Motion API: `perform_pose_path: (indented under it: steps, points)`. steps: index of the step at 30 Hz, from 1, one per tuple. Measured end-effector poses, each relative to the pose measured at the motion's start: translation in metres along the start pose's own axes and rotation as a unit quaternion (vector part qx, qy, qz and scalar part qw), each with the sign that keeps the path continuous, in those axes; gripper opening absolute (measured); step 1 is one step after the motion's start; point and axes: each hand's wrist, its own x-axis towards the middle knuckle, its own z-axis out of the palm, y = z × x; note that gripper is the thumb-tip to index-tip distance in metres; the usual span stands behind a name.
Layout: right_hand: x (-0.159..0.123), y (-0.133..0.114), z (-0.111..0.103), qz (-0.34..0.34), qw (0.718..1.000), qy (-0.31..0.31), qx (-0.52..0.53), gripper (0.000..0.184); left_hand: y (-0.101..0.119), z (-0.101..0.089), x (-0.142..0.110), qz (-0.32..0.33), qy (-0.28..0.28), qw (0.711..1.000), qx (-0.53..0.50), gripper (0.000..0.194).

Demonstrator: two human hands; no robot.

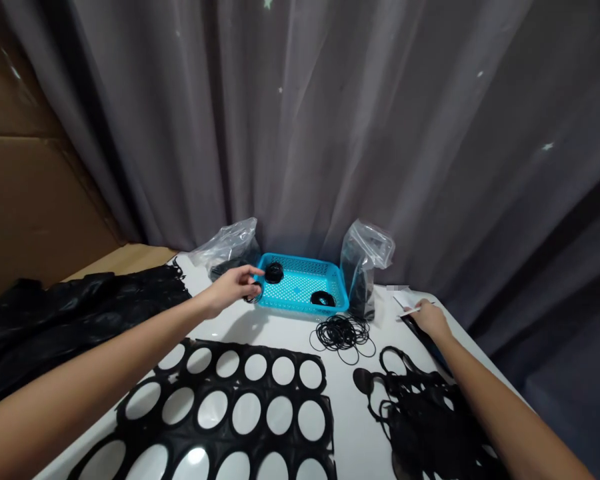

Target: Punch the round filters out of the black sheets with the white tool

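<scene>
The left grip [233, 283], centre of the frame, has its fingers apart, the forefinger stretched just beside a dense coil of thin black rubber rings [274, 272]. A small black loop [253, 298] sits under the fingertips; whether it is held, I cannot tell. That coil lies in a turquoise perforated plastic basket [300, 261], with a second coil [323, 299] towards its front right corner. The right grip [430, 320], at right, is clamped on a slim white strip [411, 310], above a dark strip [425, 340] along the desk's [350, 427] right edge.

A loose tangle of black rings [343, 333] sits on the white desk below the basket. Lower left spreads a black sheet punched with round holes [225, 385]; lower right, a crumpled holed offcut [420, 427]. Clear plastic bags [227, 247] [363, 267] flank the basket, against a grey curtain [300, 133].
</scene>
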Motion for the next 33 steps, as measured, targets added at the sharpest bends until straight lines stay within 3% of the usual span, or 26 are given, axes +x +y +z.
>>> perform_pose_path:
  steps: [5,10,14,18,23,27,30,33]
  points:
    - [-0.002,0.001,0.005,-0.008,0.997,-0.046,-0.059,0.027,0.005,0.006,0.079,-0.024,-0.048,0.990,0.127,0.037]
    - [-0.004,-0.005,-0.009,0.003,0.994,-0.050,-0.098,0.028,0.002,0.023,0.139,-0.046,-0.071,0.955,0.286,0.034]
    - [-0.021,-0.004,-0.037,0.028,0.991,-0.049,-0.122,0.036,-0.004,0.028,0.162,-0.044,-0.039,0.919,0.391,0.035]
    - [-0.063,0.005,-0.060,0.014,0.979,-0.115,-0.165,0.033,-0.009,0.029,0.167,-0.045,-0.020,0.890,0.454,0.035]
    - [-0.112,0.013,-0.055,-0.013,0.975,-0.160,-0.151,0.020,-0.002,0.028,0.162,-0.030,0.000,0.877,0.479,0.035]
    - [-0.117,0.021,-0.050,-0.034,0.985,-0.140,-0.100,0.018,0.015,0.018,0.135,0.030,0.008,0.879,0.476,0.035]
    - [-0.112,0.027,-0.062,-0.030,0.990,-0.116,-0.075,0.017,0.024,0.004,0.089,0.078,0.017,0.882,0.465,0.028]
    - [-0.113,0.023,-0.086,-0.018,0.998,-0.056,-0.033,0.021,0.018,-0.006,0.016,0.105,0.017,0.886,0.451,0.018]
